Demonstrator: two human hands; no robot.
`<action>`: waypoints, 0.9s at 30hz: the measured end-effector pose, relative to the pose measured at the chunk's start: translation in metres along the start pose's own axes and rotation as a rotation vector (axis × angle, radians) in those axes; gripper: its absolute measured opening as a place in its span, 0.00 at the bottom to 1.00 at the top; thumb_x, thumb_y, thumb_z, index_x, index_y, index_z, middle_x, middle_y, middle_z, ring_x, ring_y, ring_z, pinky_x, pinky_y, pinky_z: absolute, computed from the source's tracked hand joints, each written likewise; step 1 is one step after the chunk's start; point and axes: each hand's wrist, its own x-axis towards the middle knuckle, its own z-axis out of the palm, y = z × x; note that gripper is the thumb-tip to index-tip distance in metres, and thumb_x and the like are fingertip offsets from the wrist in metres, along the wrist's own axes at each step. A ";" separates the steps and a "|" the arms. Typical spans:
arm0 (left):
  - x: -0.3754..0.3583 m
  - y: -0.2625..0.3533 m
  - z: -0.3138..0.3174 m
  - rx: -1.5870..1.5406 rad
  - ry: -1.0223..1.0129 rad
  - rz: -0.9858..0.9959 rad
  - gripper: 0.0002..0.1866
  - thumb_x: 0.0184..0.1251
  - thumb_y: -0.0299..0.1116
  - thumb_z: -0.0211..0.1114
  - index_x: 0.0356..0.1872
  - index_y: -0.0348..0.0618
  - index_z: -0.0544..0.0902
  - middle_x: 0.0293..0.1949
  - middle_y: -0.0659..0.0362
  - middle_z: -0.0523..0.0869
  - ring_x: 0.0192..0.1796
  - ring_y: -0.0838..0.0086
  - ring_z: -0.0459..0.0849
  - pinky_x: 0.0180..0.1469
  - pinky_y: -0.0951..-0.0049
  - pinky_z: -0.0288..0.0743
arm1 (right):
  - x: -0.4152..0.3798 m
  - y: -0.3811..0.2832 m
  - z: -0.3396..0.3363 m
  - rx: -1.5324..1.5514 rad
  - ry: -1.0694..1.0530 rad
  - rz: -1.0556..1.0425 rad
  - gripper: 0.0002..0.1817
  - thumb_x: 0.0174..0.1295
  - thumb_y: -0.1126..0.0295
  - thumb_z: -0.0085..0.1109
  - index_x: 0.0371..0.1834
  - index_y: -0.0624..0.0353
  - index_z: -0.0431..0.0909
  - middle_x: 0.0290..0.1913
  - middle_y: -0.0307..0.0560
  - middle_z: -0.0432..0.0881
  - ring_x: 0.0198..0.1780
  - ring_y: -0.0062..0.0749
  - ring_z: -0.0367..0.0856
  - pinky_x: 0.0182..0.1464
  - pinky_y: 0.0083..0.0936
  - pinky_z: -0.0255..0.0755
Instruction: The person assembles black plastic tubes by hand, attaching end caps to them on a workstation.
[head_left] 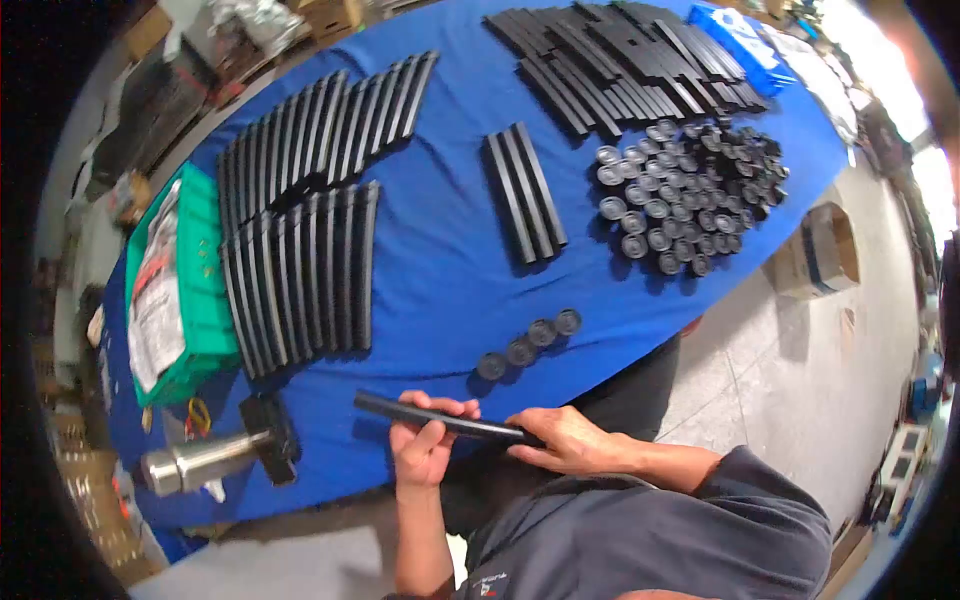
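A long black bar (pixel 378 405) lies across both my hands at the near edge of the blue table (pixel 440 280). My left hand (pixel 422 447) wraps around its middle from below. My right hand (pixel 560 442) grips its right end. Just beyond the bar, several black round caps (pixel 530 342) lie in a short row on the cloth.
Two fans of black bars (pixel 300 265) lie at left, three bars (pixel 525 192) in the middle, a stack of bars (pixel 625 60) at the far end. A heap of round caps (pixel 690 195) sits right. A mallet (pixel 215 455) and green crate (pixel 200 290) are at left.
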 end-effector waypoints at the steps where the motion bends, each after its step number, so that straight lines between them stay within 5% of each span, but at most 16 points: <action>1: 0.000 0.000 -0.004 -0.004 -0.027 0.003 0.20 0.68 0.25 0.70 0.55 0.46 0.70 0.49 0.43 0.87 0.57 0.44 0.86 0.63 0.38 0.78 | 0.000 -0.001 0.004 -0.067 0.015 -0.002 0.20 0.67 0.64 0.65 0.56 0.67 0.74 0.39 0.62 0.82 0.44 0.58 0.85 0.43 0.48 0.78; 6: 0.001 -0.002 -0.006 -0.028 -0.063 0.013 0.19 0.68 0.24 0.69 0.55 0.46 0.70 0.49 0.43 0.87 0.57 0.45 0.86 0.65 0.38 0.77 | 0.001 -0.005 0.000 -0.055 0.029 -0.030 0.20 0.64 0.67 0.67 0.54 0.66 0.75 0.39 0.62 0.83 0.41 0.59 0.85 0.40 0.48 0.78; 12: 0.004 0.001 0.001 -0.102 -0.017 -0.011 0.20 0.69 0.23 0.68 0.57 0.46 0.72 0.56 0.42 0.85 0.66 0.44 0.80 0.70 0.36 0.72 | 0.006 0.003 0.010 -0.451 0.266 -0.150 0.28 0.52 0.74 0.73 0.59 0.61 0.75 0.33 0.50 0.77 0.31 0.46 0.80 0.29 0.42 0.75; 15: 0.003 0.000 -0.005 -0.160 -0.086 0.001 0.16 0.70 0.20 0.66 0.52 0.47 0.72 0.53 0.43 0.86 0.63 0.47 0.84 0.69 0.45 0.77 | 0.007 -0.011 -0.003 -0.122 0.177 -0.057 0.22 0.57 0.70 0.74 0.54 0.65 0.81 0.33 0.51 0.80 0.32 0.40 0.81 0.30 0.33 0.74; 17: 0.003 -0.001 -0.003 -0.152 -0.075 0.004 0.16 0.70 0.20 0.66 0.53 0.47 0.72 0.52 0.44 0.87 0.63 0.48 0.84 0.68 0.45 0.77 | 0.006 -0.016 -0.011 0.390 -0.010 0.439 0.18 0.62 0.68 0.72 0.51 0.68 0.82 0.32 0.45 0.82 0.32 0.23 0.78 0.32 0.25 0.71; 19: 0.003 0.000 -0.004 -0.161 -0.083 0.004 0.16 0.70 0.20 0.66 0.53 0.48 0.72 0.52 0.45 0.87 0.62 0.49 0.84 0.68 0.46 0.77 | 0.006 -0.007 -0.002 0.166 0.121 0.183 0.18 0.63 0.68 0.71 0.51 0.68 0.82 0.30 0.41 0.81 0.31 0.22 0.77 0.31 0.25 0.71; 22: 0.003 -0.001 -0.009 -0.195 -0.112 0.012 0.16 0.70 0.21 0.67 0.53 0.49 0.72 0.51 0.45 0.87 0.62 0.49 0.85 0.68 0.46 0.77 | 0.005 -0.012 -0.003 0.459 0.023 0.434 0.17 0.64 0.68 0.70 0.51 0.68 0.81 0.30 0.41 0.81 0.32 0.22 0.78 0.32 0.25 0.71; 25: 0.003 -0.003 -0.014 -0.202 -0.098 0.011 0.17 0.69 0.22 0.69 0.53 0.48 0.73 0.52 0.45 0.87 0.63 0.46 0.84 0.69 0.41 0.76 | 0.005 -0.012 0.004 0.343 0.083 0.273 0.17 0.64 0.69 0.69 0.51 0.68 0.81 0.30 0.43 0.81 0.32 0.22 0.78 0.33 0.24 0.70; 27: 0.002 -0.001 -0.005 -0.186 -0.033 0.011 0.18 0.69 0.22 0.68 0.53 0.48 0.73 0.53 0.44 0.87 0.63 0.46 0.84 0.69 0.40 0.75 | 0.005 -0.014 0.003 0.111 0.112 0.143 0.17 0.62 0.72 0.70 0.52 0.67 0.79 0.33 0.50 0.80 0.31 0.35 0.80 0.33 0.32 0.72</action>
